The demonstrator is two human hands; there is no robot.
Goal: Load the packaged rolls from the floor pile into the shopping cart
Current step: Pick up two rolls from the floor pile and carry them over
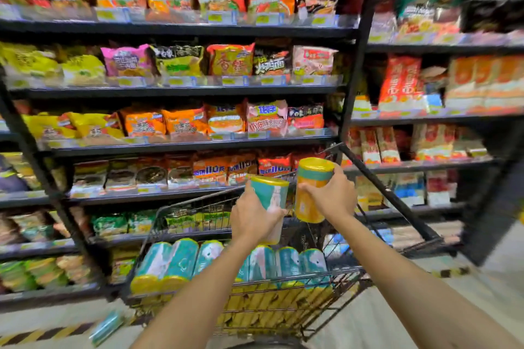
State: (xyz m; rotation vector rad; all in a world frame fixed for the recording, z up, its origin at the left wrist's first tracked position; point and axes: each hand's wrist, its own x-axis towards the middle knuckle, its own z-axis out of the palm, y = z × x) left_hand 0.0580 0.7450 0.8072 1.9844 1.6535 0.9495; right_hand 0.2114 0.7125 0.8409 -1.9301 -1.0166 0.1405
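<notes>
Our left grip (252, 218) is curled round a teal roll (270, 194) and holds it upright, with the thumb on the side toward the other roll and the fingers wrapped round the far side. Our right grip (333, 195) is curled round a yellow roll (310, 181) that has a teal band near its top, and this one is also close to upright. The two rolls hang just beside each other, the yellow one a little higher; we cannot tell whether they touch. Both are in the air above the cart (198, 202), over its far part.

Inside the cart a row of rolls (181, 261) lies flat, side by side across the basket, with teal bodies and yellow ends turned toward us. Our left forearm crosses in front of the middle of that row. Below the row, more yellow wrapping shows through the wire on the near side.

One more teal pack (106, 327), blurred, lies on the floor (382, 320) to the left of the cart, near a black and yellow stripe (42, 334).

Behind the cart stand dark shelves (181, 92) filled with bright bags (229, 59).
</notes>
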